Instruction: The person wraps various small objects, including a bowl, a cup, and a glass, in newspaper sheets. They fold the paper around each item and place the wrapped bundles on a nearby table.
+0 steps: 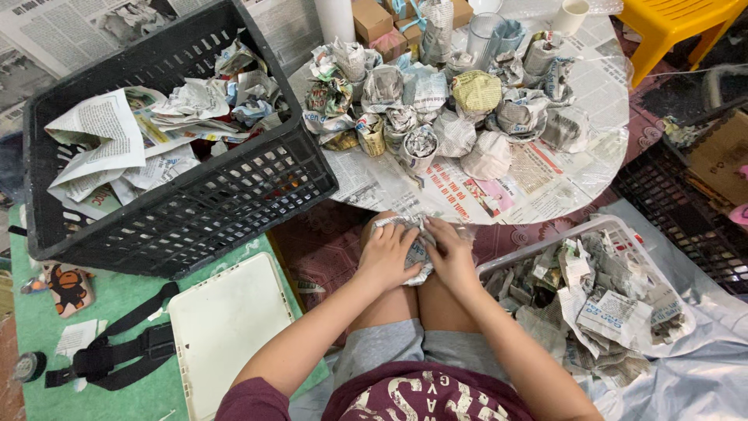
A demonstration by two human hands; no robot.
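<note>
Both hands meet over my knees, closed around one bundle wrapped in newspaper (417, 253). My left hand (387, 256) cups its left side and my right hand (449, 253) presses its right side. The bundle is mostly hidden by my fingers. Just beyond it, a low table (545, 183) covered in newspaper carries several similar paper-wrapped bundles (436, 101), some upright like cups.
A black plastic crate (195, 210) with loose newspaper sheets stands at the left. A white basket (615, 296) of crumpled paper sits at my right. A white lid (226, 327) and a black strap (117, 351) lie on the green mat. A yellow stool (670, 23) stands far right.
</note>
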